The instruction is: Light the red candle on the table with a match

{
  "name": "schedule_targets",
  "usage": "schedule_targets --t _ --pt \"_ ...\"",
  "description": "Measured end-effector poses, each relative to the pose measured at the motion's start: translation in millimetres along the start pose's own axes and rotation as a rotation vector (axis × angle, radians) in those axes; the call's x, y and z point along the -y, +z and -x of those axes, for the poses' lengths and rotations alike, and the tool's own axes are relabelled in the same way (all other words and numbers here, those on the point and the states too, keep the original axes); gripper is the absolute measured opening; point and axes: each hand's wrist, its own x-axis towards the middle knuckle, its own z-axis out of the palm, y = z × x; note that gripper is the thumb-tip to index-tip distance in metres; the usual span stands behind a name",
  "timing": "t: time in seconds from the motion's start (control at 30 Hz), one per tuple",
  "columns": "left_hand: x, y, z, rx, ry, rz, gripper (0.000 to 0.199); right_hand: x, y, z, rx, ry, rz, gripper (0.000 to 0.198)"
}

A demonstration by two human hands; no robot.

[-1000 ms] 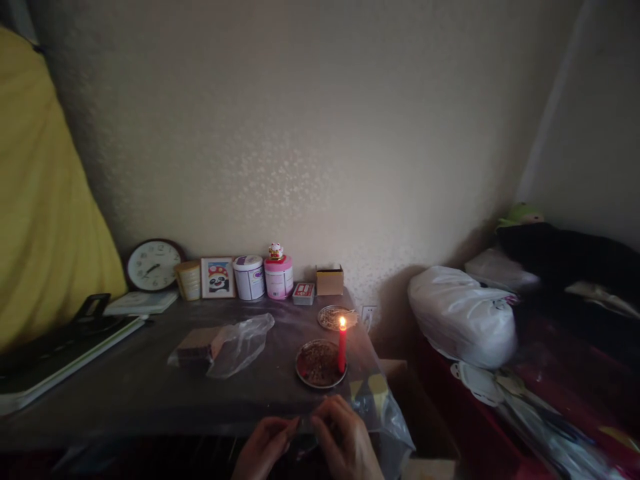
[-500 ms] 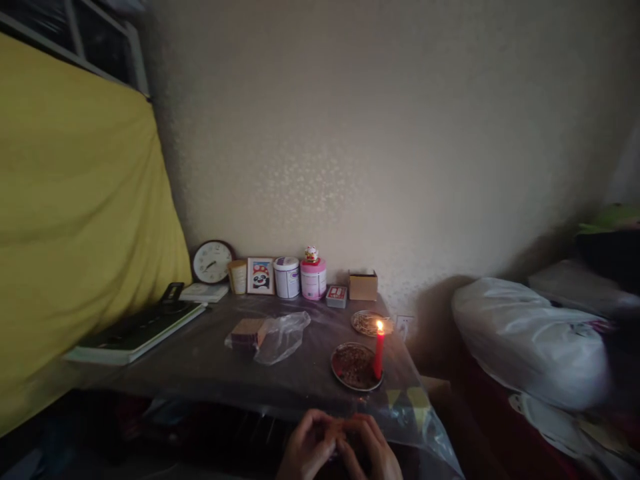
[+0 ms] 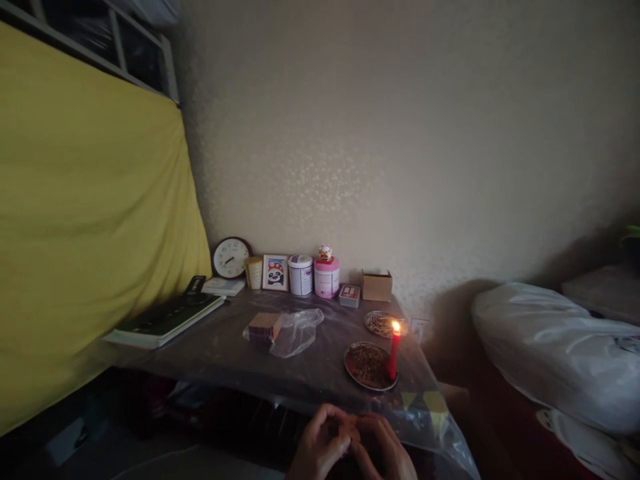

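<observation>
My left hand [image 3: 320, 441] and my right hand [image 3: 383, 447] meet at the bottom centre, just in front of the table edge. Fingers of both are closed around a small brown box [image 3: 351, 430], mostly covered and too dark to make out well. Beyond them on the table, a lit red candle [image 3: 394, 357] stands upright at the right rim of a round metal plate [image 3: 361, 383] holding dark bits. Behind it is a second plate [image 3: 373, 325] with thin pale sticks. Further left lies a brown block-shaped pack [image 3: 265, 327], partly inside a clear plastic bag [image 3: 299, 333].
Along the wall stand a clock [image 3: 232, 258], a cup [image 3: 254, 273], a framed panda picture [image 3: 275, 273], a white tin [image 3: 301, 275], a pink tin [image 3: 327, 279] with a cat figurine, a flat case [image 3: 349, 295] and a carton [image 3: 377, 285]. A large book [image 3: 170, 320] lies left; white bags [image 3: 545, 347] sit right.
The view has turned slightly left, so the table things appear further right. Both hands stay together with their fingers closed. The candle still burns.
</observation>
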Motion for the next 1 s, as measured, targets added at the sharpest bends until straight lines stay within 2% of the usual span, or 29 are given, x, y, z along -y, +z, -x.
schedule_targets --t 0.2,0.4,0.63,0.8,1.0 --pt "-1.3 -1.9 1.4 0.020 0.056 -0.037 0.033 17.3 -4.5 -0.9 0.051 0.142 -0.187 0.030" --pt "-17.3 1.5 13.0 0.014 0.086 -0.082 0.035 26.9 -9.9 1.8 0.020 0.187 -0.306 0.031" --pt "-29.7 3.3 20.3 0.067 0.133 -0.135 0.027 23.3 -8.8 2.3 0.077 0.204 -0.353 0.028" --pt "-33.6 4.4 21.9 0.084 0.126 -0.156 0.024 14.6 -5.3 1.1 0.083 0.155 -0.345 0.028" --pt "-33.4 5.6 21.9 0.071 0.136 -0.172 0.023 18.9 -7.9 1.8 0.119 0.202 -0.379 0.029"
